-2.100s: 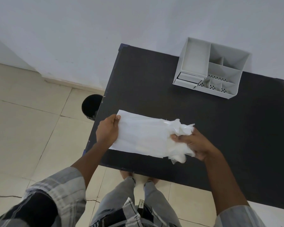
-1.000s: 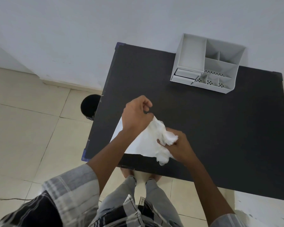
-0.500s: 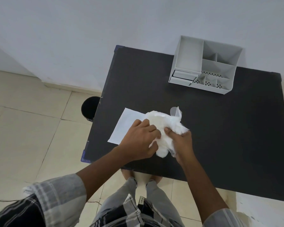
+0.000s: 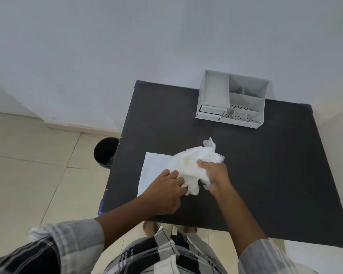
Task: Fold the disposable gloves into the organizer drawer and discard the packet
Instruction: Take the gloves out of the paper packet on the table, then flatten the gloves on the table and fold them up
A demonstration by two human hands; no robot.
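A crumpled bundle of thin white disposable gloves [image 4: 194, 165] lies on the black table [image 4: 265, 165] near its front left. My right hand [image 4: 216, 176] grips the bundle from the right. My left hand [image 4: 164, 192] pinches the bundle's lower edge from the left. Under and left of the gloves lies the flat white packet [image 4: 153, 171], partly covered by my left hand. The grey organizer [image 4: 232, 98] stands at the table's far edge, with its small drawer [image 4: 211, 113] at the front left, slightly pulled out.
A black round bin [image 4: 105, 152] stands on the tiled floor just left of the table. The white wall runs behind the table. My feet show below the table's front edge.
The gloves have come out of the packet into a bunch. My left hand left the packet's left end, rose, then came down onto the bundle; it has now slid toward me to the lower edge.
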